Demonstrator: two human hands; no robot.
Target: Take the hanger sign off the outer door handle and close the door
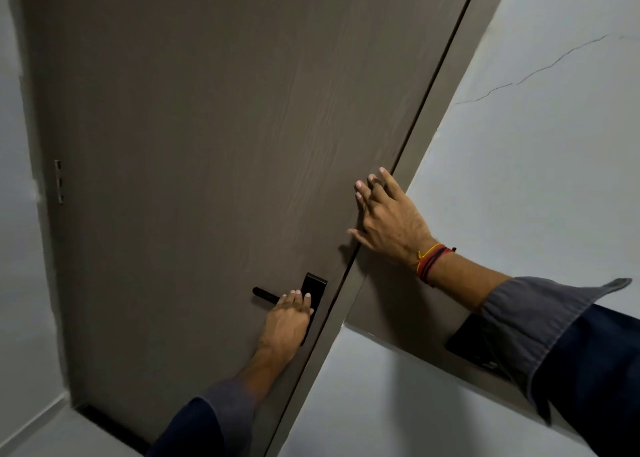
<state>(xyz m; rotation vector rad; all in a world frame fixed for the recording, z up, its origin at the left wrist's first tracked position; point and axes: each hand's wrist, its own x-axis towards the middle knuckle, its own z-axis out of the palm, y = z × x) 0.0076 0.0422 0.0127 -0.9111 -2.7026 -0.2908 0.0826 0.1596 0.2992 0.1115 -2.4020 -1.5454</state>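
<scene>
A brown wood-grain door [207,145] fills most of the view, its right edge lying along the door frame [446,103]. Low on the door is a black lever handle [265,294] on a black plate [313,285]. My left hand [287,321] lies over the handle with its fingers curled on the lever. My right hand [388,221] is flat with fingers spread, and it presses where the door's edge meets the frame. No hanger sign is in view on the handle or in either hand.
A pale wall [536,145] with a thin crack stands right of the frame. A metal hinge [59,181] shows at the door's left side. A dark flat object [467,347] sits on the frame, partly behind my right sleeve. Pale floor [69,436] lies below left.
</scene>
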